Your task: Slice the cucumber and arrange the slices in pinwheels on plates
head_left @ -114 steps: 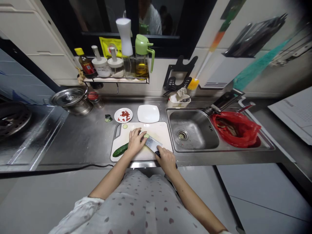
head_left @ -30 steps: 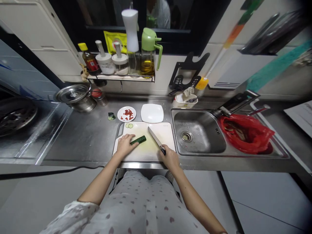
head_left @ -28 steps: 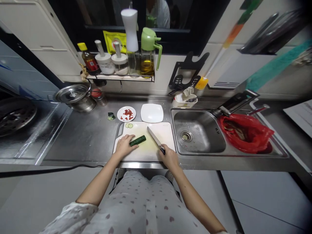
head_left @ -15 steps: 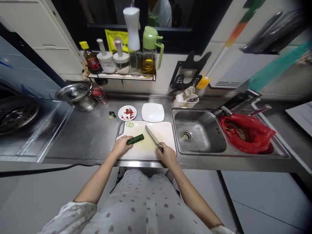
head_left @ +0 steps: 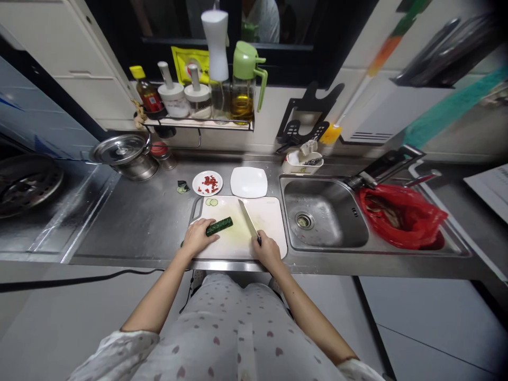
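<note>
My left hand (head_left: pixel 198 236) is closed around the near-left part of a dark green cucumber (head_left: pixel 219 226), which lies slantwise on the white cutting board (head_left: pixel 234 251). The palm hides the cucumber's left end. In my right hand (head_left: pixel 268 251) is a kitchen knife (head_left: pixel 249 219), held by its black handle. Its blade points away from me over the board, to the right of the cucumber and apart from it. Two pale cucumber slices (head_left: pixel 211 202) lie at the board's far left corner. Behind the board stand a plate (head_left: pixel 196 185) of chopped red pieces and a bare white square plate (head_left: pixel 248 182).
Dark green cucumber scraps (head_left: pixel 183 187) lie on the steel counter. A sink (head_left: pixel 325 211) adjoins the board, with a red plastic bag (head_left: pixel 400 217) at its right. A lidded pot (head_left: pixel 127 157) stands back left. Seasoning jars and an oil bottle (head_left: pixel 243 84) fill the shelf above.
My right hand and the knife have shifted slightly left, and the blade stands a little steeper in view. The cucumber and my left hand have moved very slightly left.
</note>
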`<state>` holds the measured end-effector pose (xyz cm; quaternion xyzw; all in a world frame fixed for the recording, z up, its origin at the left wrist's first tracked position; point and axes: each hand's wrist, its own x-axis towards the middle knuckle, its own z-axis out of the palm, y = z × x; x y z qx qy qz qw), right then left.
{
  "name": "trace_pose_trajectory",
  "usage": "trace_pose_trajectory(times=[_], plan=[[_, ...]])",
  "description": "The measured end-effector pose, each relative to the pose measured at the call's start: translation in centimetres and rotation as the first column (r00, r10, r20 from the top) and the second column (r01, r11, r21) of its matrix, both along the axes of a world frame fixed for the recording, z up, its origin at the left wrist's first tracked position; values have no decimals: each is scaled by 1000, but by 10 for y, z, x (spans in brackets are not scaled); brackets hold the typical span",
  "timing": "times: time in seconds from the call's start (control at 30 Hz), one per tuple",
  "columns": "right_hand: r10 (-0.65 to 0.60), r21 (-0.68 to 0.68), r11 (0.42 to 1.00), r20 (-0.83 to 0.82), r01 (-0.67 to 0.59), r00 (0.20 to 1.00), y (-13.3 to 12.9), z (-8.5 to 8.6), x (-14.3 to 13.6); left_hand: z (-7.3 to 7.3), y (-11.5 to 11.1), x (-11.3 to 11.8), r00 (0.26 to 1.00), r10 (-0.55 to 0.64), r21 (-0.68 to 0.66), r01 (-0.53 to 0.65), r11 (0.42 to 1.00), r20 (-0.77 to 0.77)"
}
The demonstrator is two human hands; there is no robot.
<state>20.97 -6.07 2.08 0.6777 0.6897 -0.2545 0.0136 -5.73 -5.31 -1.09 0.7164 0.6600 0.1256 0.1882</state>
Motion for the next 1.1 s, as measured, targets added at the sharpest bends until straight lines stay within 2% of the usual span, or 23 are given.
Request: trace_pose_trajectory(times=[0.13,0.27,0.4,0.6,1.1], plan=[[47,-34,998,39,-46,998,1,5,-7,-2,2,16,998,-41,135,34,990,49],[88,-54,995,74,-84,993,3,13,-18,-5,13,32,992,-115,205,100,974,62],[116,-71,991,76,-110,990,3,19,-28,-12,22,36,985,-167,215,153,965,50],[142,-98,986,46,-137,989,2,21,-38,-22,24,34,983,-168,230,148,962,71],[130,-114,986,46,-124,990,-1,24,-42,-21,21,38,985,-165,232,149,961,50]])
